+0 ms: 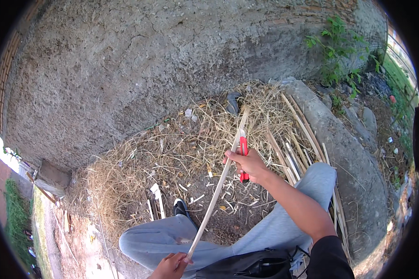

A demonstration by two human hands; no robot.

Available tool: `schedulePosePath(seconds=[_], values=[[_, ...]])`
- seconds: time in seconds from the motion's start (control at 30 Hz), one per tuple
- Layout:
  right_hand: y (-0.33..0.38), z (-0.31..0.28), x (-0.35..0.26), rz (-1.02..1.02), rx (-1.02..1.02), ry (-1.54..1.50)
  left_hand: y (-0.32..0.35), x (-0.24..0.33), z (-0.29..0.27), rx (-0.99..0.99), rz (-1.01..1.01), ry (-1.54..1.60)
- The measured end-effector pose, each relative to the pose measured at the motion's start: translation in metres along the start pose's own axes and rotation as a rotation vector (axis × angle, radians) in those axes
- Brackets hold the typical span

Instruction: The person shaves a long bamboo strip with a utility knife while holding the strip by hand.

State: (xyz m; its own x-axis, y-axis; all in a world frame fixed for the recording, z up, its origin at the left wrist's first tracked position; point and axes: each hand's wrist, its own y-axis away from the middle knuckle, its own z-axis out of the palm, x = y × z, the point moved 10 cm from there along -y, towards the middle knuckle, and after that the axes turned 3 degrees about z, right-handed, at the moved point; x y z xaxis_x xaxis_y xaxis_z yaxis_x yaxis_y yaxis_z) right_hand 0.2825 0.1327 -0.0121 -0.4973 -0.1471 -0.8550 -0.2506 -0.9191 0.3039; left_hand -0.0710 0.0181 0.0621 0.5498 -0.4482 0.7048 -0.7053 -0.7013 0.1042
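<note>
Jutting past the right grip: wooden strip

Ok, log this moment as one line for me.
left hand: gripping wooden strip at near end | right hand: holding red cutter alongside strip | around: straw by rough wall

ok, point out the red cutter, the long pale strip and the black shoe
Red cutter [243, 146], head view: upper part of the handle.
Long pale strip [211, 204], head view: bare middle stretch.
Black shoe [181, 208], head view: dark upper.
</note>
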Motion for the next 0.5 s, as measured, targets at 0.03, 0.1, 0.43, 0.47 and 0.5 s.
schedulePosePath(seconds=[0.03, 0.1, 0.43, 0.47, 0.5], values=[[0.002, 0.001, -0.004, -0.012, 0.000, 0.012, -0.007, 0.031, -0.010, 0.116, 0.322, -0.289], [0.004, 0.002, -0.007, -0.024, -0.001, 0.025, -0.033, 0.040, -0.019, 0.183, 0.368, -0.461], [0.007, 0.014, -0.005, -0.042, -0.125, 0.084, -0.187, 0.015, 0.074, -0.138, -0.086, 0.654], [0.007, 0.015, -0.005, -0.034, -0.132, 0.075, -0.188, 0.012, 0.075, -0.120, -0.118, 0.623], [0.008, 0.017, -0.002, -0.023, -0.137, 0.062, -0.187, 0.011, 0.077, -0.122, -0.122, 0.627]])
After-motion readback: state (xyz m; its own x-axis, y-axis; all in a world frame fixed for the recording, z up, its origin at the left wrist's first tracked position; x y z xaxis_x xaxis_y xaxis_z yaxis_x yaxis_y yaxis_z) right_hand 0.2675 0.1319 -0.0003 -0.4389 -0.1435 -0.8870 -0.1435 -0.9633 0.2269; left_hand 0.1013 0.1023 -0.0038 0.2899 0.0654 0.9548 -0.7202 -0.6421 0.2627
